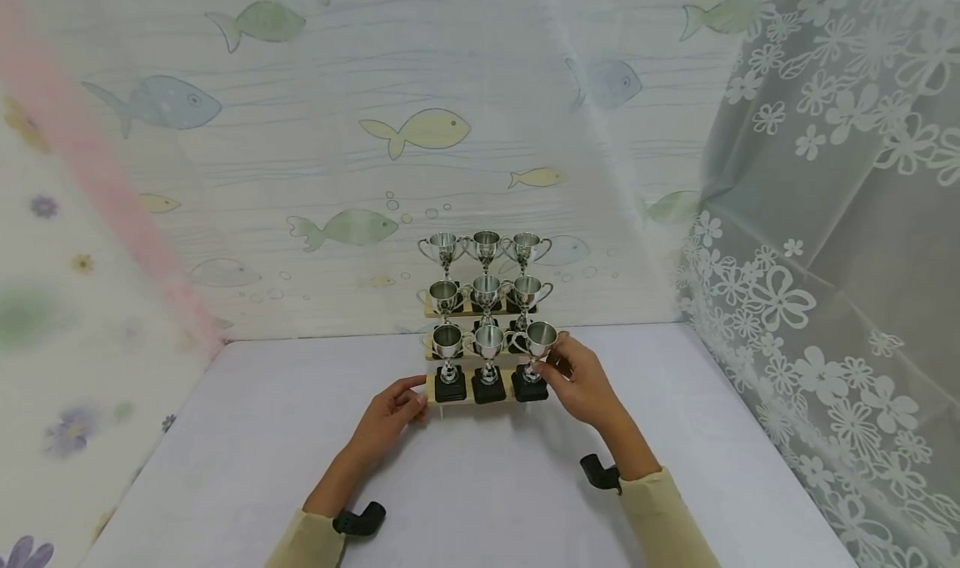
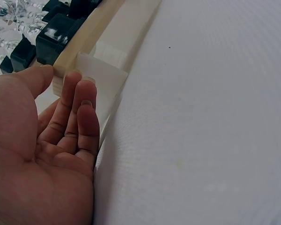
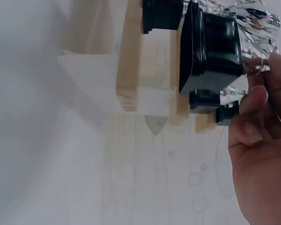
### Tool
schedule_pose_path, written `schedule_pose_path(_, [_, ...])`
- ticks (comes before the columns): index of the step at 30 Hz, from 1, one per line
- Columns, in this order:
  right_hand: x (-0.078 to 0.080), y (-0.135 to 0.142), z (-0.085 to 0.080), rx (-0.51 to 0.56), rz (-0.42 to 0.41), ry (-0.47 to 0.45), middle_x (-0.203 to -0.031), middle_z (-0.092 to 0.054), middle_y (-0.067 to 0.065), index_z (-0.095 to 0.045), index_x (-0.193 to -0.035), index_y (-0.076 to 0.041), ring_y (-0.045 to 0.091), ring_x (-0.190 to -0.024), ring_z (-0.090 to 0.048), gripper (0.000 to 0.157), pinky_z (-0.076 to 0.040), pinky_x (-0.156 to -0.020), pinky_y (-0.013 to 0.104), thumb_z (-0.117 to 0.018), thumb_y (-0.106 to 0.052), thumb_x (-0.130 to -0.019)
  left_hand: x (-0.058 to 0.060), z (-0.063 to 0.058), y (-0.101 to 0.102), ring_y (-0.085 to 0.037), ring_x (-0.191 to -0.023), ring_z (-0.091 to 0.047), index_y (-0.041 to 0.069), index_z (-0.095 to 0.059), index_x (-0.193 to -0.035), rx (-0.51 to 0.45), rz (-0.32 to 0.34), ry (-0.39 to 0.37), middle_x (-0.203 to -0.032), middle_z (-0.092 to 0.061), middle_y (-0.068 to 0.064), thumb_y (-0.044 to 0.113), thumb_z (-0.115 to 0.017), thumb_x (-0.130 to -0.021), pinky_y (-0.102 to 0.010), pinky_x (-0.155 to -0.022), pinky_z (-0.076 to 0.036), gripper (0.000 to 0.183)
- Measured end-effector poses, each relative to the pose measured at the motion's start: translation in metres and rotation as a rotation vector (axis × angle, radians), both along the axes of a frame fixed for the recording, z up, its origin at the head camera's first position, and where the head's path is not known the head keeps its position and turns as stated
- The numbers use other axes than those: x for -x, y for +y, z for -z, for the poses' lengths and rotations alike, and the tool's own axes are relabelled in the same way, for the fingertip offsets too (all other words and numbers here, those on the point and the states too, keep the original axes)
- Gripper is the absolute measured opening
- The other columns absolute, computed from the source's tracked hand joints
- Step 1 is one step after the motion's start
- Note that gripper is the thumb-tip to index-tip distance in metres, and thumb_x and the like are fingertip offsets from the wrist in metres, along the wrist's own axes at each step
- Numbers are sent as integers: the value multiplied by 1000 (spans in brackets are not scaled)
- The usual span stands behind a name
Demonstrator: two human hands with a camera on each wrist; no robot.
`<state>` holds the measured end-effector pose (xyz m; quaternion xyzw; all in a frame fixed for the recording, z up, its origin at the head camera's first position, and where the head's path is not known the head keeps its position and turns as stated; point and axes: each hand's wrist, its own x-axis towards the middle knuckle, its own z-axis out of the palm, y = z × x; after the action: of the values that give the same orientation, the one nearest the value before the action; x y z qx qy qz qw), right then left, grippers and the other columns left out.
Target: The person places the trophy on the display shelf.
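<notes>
A small silver trophy cup (image 1: 541,339) with a black square base (image 3: 215,47) is at the right end of the front row. My right hand (image 1: 581,380) grips it by the stem and handle side. In the right wrist view, its base hangs a little above the wooden strip (image 3: 129,61), with a gap between. My left hand (image 1: 390,418) pinches the left end of the front strip (image 2: 68,61), thumb above and fingers below. Two like trophies, a left one (image 1: 448,343) and a middle one (image 1: 489,343), stand on that strip.
Behind, two higher wooden tiers, the middle (image 1: 429,354) and the back (image 1: 431,308), carry more silver trophies. A white support (image 3: 89,70) holds up the strips. The rack stands on a white table (image 1: 300,451) before a fish-patterned curtain (image 1: 450,51); a floral lace sheet (image 1: 825,301) hangs at right.
</notes>
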<state>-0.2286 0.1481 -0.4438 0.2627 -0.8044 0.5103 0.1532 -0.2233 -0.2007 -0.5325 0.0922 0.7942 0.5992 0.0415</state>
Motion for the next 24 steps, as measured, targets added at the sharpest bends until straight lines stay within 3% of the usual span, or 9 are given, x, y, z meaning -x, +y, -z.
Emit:
schedule_pose_path(4, [3,-3,5,22,44,10,-91,-62,20,-70,-108,8,27,-71,-53,17,-46,-61,29,-71,14,-92,-1,-1,1,-19,-87,-68,10,-57,-150,-8,-2,1,-99,-73,-14,22,-64,-108,-26,-82,-57,44])
schedule_pose_path(13, [14,-1,25,37,77,-14,-90,-65,6,-74,-107,-6,18,-73,-53,16,-46,-63,25,-76,2,-94,0,0,0,-20,-88,-68,12,-57,-150,-4,4,-1,-99,-73,-14,24,-64,-108,-26,-82,-57,44])
schedule_pose_path(24, [18,-5,35,54,93,-42,-91,-65,6,-72,-105,-6,16,-73,-56,15,-48,-62,27,-76,1,-94,3,3,-1,-20,-88,-68,12,-57,-150,-3,2,4,-98,-73,-13,24,-64,-108,-26,-82,-57,44])
